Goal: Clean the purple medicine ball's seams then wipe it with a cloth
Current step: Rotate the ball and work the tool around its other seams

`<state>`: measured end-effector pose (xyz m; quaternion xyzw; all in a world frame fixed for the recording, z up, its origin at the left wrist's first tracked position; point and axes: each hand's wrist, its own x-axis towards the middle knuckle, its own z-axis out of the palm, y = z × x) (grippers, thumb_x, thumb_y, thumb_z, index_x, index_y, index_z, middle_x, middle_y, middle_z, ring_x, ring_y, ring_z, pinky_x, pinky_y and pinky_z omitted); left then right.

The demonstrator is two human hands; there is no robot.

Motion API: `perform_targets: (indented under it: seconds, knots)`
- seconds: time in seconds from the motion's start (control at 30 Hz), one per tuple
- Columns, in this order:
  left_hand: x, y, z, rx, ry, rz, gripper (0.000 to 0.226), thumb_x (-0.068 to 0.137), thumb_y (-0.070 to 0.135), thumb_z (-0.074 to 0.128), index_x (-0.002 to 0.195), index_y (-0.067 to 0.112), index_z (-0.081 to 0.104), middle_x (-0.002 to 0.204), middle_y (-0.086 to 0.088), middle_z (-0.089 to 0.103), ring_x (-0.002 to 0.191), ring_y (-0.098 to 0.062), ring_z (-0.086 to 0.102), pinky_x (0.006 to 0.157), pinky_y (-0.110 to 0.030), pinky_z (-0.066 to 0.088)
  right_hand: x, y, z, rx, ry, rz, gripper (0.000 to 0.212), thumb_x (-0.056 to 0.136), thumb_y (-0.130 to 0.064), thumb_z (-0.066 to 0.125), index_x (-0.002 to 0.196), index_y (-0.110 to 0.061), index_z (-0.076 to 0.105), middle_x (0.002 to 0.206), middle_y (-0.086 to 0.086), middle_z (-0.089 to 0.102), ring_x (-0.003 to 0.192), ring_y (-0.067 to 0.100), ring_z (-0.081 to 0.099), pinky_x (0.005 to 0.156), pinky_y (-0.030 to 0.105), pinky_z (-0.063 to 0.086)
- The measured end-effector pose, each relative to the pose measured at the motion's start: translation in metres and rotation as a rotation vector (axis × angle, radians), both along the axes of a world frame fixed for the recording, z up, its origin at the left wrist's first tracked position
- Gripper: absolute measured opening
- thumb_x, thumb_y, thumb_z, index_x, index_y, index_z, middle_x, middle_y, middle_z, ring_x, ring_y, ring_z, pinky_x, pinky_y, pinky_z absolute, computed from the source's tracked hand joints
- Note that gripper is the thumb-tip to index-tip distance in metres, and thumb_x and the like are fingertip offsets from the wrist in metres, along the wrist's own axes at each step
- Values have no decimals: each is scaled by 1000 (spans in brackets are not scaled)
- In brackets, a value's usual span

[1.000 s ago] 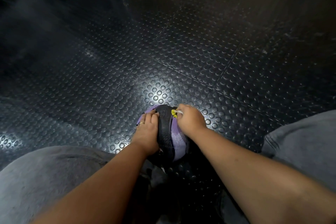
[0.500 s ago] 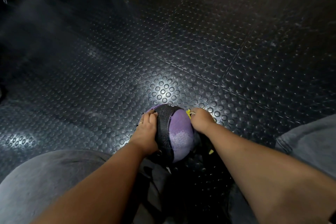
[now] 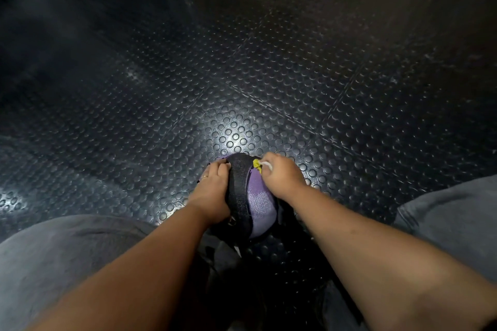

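The purple medicine ball [image 3: 260, 207] with a wide black band sits on the studded rubber floor between my knees. My left hand [image 3: 212, 191] presses on the ball's left side, fingers laid over the top edge and a ring on one finger. My right hand [image 3: 282, 177] grips a small brush [image 3: 259, 164] with a white handle and yellow bristles. The bristles touch the upper part of the ball where the purple panel meets the black band. The ball's right side is hidden behind my right hand.
Black rubber floor tiles [image 3: 242, 75] with raised round studs spread all around. My grey-clad knees, the left knee [image 3: 59, 255] and the right knee [image 3: 451, 217], frame the ball. A dark cloth-like thing [image 3: 223, 252] lies under the ball's near side.
My right hand with the brush went down the ball's right side, then came back up to the top by the black band. My left hand stayed in place.
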<state>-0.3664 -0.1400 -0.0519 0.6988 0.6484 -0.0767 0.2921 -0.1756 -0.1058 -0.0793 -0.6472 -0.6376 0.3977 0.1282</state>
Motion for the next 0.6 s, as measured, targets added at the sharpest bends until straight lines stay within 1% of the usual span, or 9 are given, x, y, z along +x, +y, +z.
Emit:
perform_targets:
  seconds: [0.07, 0.13, 0.2, 0.23, 0.27, 0.3, 0.37, 0.47, 0.6]
  knots:
    - [5, -3, -3, 12, 5, -11, 100, 62, 15, 78, 148, 9, 26, 150, -6, 20, 141, -31, 31, 114, -46, 36, 9, 2, -8, -74, -31, -74, 22, 96, -21, 46, 108, -17, 64, 92, 6, 61, 81, 26, 57, 65, 26, 36]
    - [7, -4, -2, 14, 16, -28, 101, 61, 14, 78, 147, 11, 25, 151, -3, 18, 143, -30, 28, 115, -47, 34, 18, 2, -20, -173, -53, -123, 19, 96, -18, 45, 96, -17, 64, 86, 6, 59, 80, 26, 57, 65, 27, 39]
    - [4, -4, -1, 21, 21, -50, 98, 62, 12, 77, 146, 11, 26, 152, -2, 17, 144, -29, 26, 116, -48, 33, 24, -4, -34, -266, -68, -157, 19, 95, -15, 45, 83, -16, 60, 92, 14, 65, 83, 28, 59, 67, 29, 41]
    - [2, -3, 0, 20, 22, -55, 97, 63, 10, 76, 146, 10, 26, 153, -2, 18, 145, -29, 26, 116, -47, 33, 25, -7, -43, -310, -67, -175, 20, 94, -14, 45, 81, -15, 60, 99, 18, 67, 86, 29, 59, 68, 29, 40]
    - [1, -3, 0, 16, 20, -55, 97, 63, 9, 75, 147, 9, 26, 153, -3, 18, 145, -28, 26, 116, -47, 33, 26, -11, -49, -348, -61, -192, 20, 94, -14, 46, 85, -14, 64, 107, 19, 67, 91, 30, 59, 71, 28, 41]
    - [-1, -2, 0, 14, 19, -54, 97, 64, 8, 74, 148, 8, 27, 153, -3, 18, 144, -28, 26, 116, -46, 33, 25, -14, -53, -379, -45, -212, 22, 94, -14, 47, 97, -14, 68, 114, 18, 66, 98, 31, 60, 77, 28, 43]
    - [-3, -1, -1, 20, 9, -53, 96, 64, 9, 74, 147, 9, 27, 152, -4, 20, 143, -29, 28, 116, -46, 33, 23, -15, -56, -418, 5, -261, 31, 95, -14, 47, 120, -16, 66, 124, 16, 63, 110, 32, 59, 86, 27, 44]
    - [-3, 1, -4, 33, -8, -41, 92, 65, 11, 75, 145, 9, 29, 152, -4, 21, 142, -29, 30, 116, -45, 34, 23, -7, -51, -382, 67, -290, 31, 95, -12, 47, 118, -14, 67, 122, 15, 64, 109, 31, 59, 84, 26, 43]
    - [-4, 4, -2, 6, -19, -15, 94, 64, 6, 74, 146, 6, 28, 154, -6, 19, 144, -28, 28, 117, -42, 33, 18, 8, -32, -253, 118, -207, 29, 96, -11, 47, 116, -11, 67, 120, 14, 65, 105, 29, 59, 82, 28, 43]
